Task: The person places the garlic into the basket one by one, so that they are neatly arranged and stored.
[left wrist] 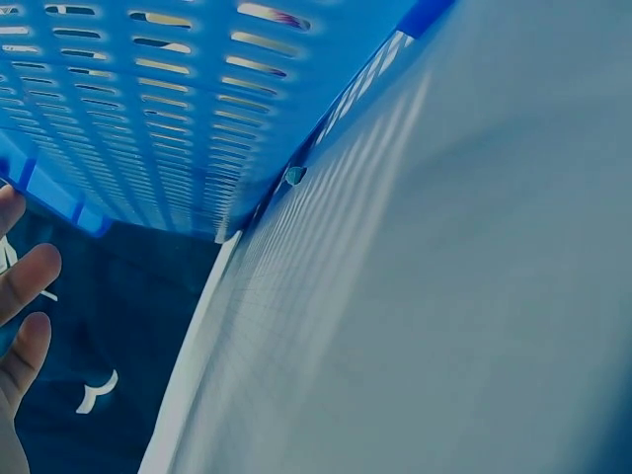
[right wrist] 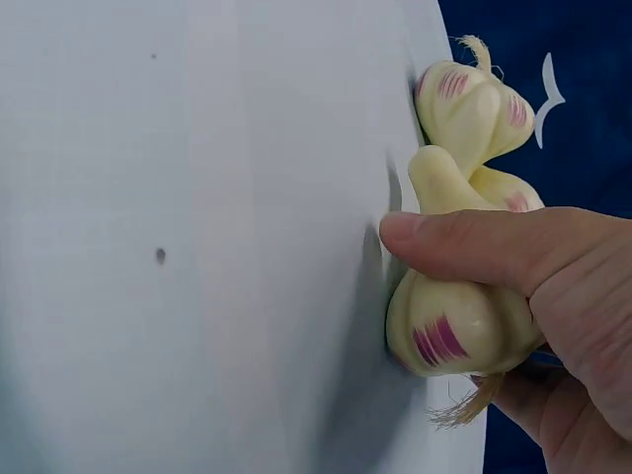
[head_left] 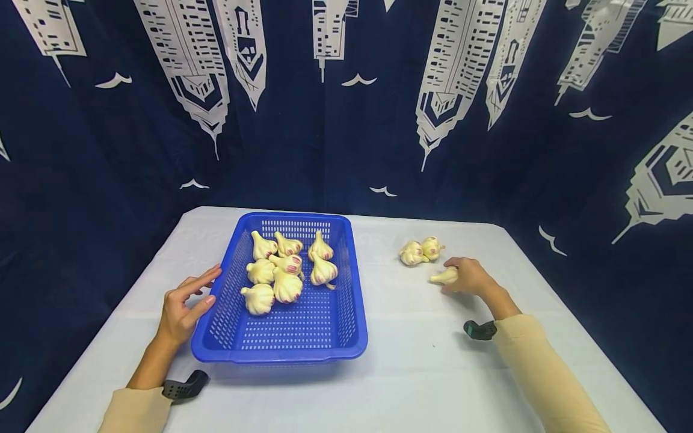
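Note:
My right hand (head_left: 472,278) grips a garlic bulb (head_left: 444,276) low at the right side of the table. In the right wrist view the thumb (right wrist: 454,242) lies across this purple-streaked bulb, with roots sticking out below. Just beyond it two more garlic bulbs (head_left: 420,251) rest side by side. A blue plastic basket (head_left: 281,356) stands left of centre, holding several garlic bulbs (head_left: 287,285) toward its far part. With fingers loosely extended, my left hand (head_left: 181,307) rests at the basket's left rim; the left wrist view catches its fingertips (left wrist: 35,272) near the slotted wall.
A white cloth covers the table (head_left: 411,373). Behind it hangs a dark blue curtain (head_left: 292,150) printed with white buildings and birds. Dark bands (head_left: 186,385) sit on both wrists.

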A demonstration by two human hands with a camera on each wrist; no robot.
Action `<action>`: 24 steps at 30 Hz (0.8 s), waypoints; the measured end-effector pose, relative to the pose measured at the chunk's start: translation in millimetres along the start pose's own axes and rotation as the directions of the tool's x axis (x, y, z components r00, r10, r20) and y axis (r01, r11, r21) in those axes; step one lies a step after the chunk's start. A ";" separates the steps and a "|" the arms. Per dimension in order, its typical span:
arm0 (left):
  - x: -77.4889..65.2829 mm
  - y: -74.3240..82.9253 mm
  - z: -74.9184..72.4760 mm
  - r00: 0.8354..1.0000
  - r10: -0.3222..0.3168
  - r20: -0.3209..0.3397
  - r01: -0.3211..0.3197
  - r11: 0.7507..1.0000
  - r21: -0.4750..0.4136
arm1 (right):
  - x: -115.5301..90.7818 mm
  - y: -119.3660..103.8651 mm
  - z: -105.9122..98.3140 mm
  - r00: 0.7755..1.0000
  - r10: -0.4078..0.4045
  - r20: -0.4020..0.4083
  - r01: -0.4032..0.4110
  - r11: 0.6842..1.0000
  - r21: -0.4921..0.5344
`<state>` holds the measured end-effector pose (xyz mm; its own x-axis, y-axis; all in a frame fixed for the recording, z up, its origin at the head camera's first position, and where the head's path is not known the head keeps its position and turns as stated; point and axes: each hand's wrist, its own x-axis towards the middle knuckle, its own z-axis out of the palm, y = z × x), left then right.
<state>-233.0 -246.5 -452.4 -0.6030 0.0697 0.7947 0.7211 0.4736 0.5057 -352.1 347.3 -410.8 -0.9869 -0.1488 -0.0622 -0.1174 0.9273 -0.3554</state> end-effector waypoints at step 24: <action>-0.7 -1.1 0.1 1.000 0.001 -0.003 -0.001 1.000 0.010 | -5.2 -23.5 -10.7 0.955 -0.155 -0.254 0.165 0.986 0.015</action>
<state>-233.4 -247.0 -453.5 -0.6009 0.0676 0.7965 0.7185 0.4823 0.5011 -345.4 330.0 -392.2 -0.9520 -0.1989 0.2329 -0.2766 0.8848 -0.3751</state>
